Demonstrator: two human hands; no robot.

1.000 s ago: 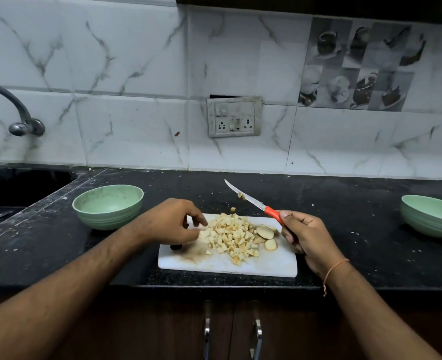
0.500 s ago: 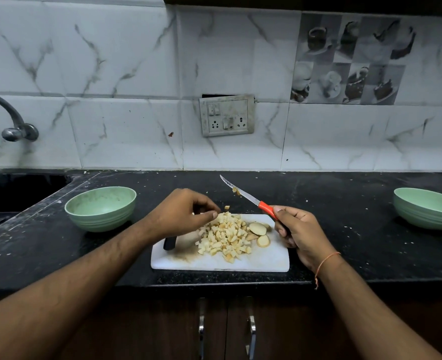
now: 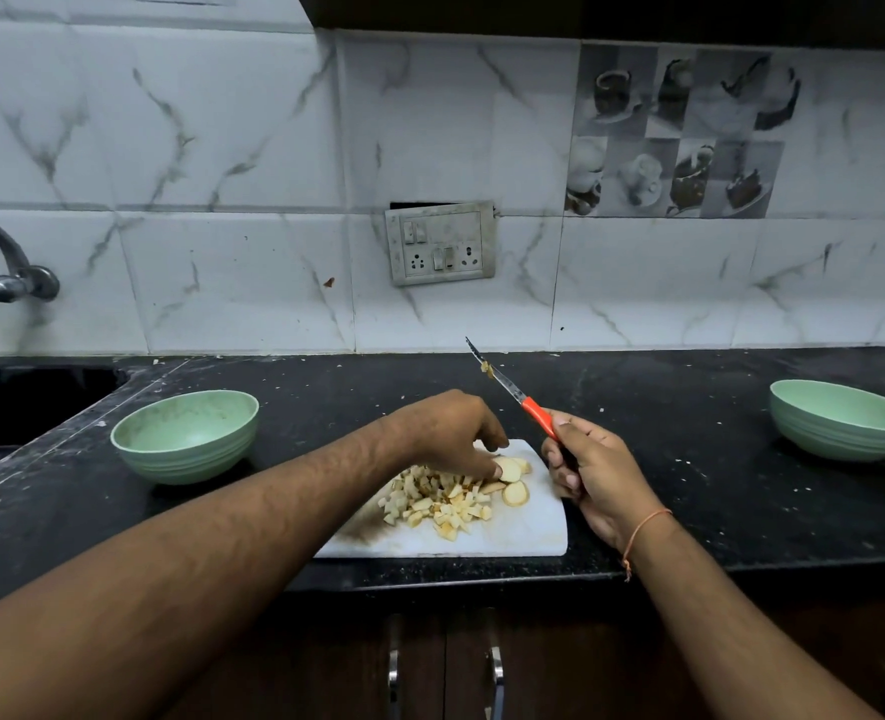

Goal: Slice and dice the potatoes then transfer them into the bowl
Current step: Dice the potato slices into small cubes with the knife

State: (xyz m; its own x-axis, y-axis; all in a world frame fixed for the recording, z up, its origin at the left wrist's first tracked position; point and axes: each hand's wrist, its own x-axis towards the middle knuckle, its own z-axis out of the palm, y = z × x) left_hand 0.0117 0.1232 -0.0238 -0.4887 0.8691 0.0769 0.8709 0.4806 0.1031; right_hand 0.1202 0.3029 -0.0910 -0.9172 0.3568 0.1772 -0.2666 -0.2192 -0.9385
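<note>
Our left hand (image 3: 451, 433) pinches the potato slice (image 3: 508, 468) lying just left of the raised knife (image 3: 513, 389), which our right hand (image 3: 591, 475) grips.

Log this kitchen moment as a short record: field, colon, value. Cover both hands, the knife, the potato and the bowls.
left hand: reaches across the board, fingertips on a potato slice
right hand: grips the knife by its orange handle, blade raised off the board, a potato scrap stuck near the tip
diced potato: heaped on the white cutting board
uncut slices: a few at the pile's right edge
left bowl: green, looks empty
right bowl: green, contents not visible
</note>
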